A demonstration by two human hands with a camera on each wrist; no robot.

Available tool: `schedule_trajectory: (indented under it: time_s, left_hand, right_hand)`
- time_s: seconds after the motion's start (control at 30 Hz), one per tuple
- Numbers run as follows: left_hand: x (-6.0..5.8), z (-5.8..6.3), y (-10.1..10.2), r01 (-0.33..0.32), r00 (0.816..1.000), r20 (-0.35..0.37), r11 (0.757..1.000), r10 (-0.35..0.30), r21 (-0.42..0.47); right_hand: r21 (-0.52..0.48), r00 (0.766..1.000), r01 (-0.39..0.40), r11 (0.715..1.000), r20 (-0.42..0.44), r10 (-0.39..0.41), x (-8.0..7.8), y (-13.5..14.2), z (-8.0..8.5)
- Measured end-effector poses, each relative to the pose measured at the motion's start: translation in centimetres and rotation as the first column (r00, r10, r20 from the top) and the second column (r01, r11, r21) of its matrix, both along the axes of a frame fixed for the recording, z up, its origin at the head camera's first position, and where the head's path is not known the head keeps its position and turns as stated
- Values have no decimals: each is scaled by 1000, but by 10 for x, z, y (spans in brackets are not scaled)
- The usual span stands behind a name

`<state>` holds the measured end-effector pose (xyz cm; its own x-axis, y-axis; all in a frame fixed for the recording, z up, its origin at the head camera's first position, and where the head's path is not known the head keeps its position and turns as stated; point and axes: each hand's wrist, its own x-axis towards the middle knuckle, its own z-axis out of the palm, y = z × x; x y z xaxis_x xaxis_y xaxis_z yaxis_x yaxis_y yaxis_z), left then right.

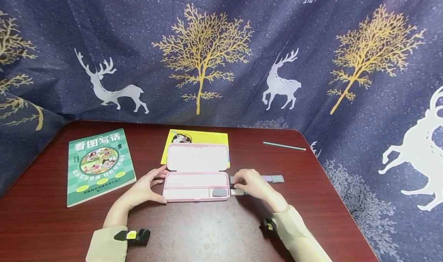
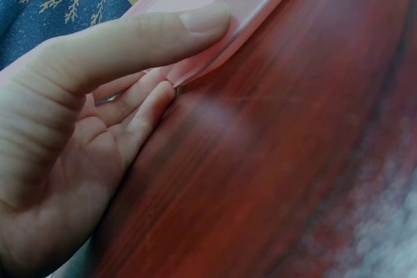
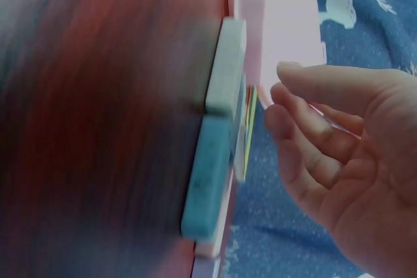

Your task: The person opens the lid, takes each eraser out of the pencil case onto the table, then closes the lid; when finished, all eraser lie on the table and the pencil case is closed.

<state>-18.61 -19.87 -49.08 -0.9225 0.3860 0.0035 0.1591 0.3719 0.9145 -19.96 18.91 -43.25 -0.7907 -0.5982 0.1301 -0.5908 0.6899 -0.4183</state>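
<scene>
A pink pencil case [image 1: 196,184] lies with its lid raised, a grey-blue eraser [image 1: 219,192] in its front right compartment. My left hand [image 1: 147,189] holds the left end of the case, thumb at the front corner and fingers at the side. My right hand [image 1: 254,183] is above a row of small erasers right of the case. In the right wrist view its thumb and fingers are apart with nothing between them. Beside them in that view are a white eraser [image 3: 227,63] and a teal eraser [image 3: 207,177]. Farther right lies a grey eraser [image 1: 277,179].
A green book [image 1: 100,166] lies at the left of the dark red table [image 1: 194,231]. Behind the case is a yellow book [image 1: 204,136], partly covered by the lid. A teal pencil [image 1: 284,146] lies at the back right. A patterned blue cloth [image 1: 221,54] hangs behind.
</scene>
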Motion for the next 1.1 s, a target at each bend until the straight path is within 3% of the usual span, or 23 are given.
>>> schedule_trajectory:
  time_s: [0.53,0.8,1.1]
  left_hand:
    - [0,1,1,5,1000,-14,1000,-5,-4]
    - [0,3,0,15,999,-33,1000,-15,6]
    - [1,4,0,24,999,-44,1000,-24,3]
  right_hand:
    - [-4,998,-49,999,42,49,9,-30,-1]
    - [15,994,-98,995,55,97,9,-36,-1]
    - [28,992,-101,994,77,99,11,-42,-1]
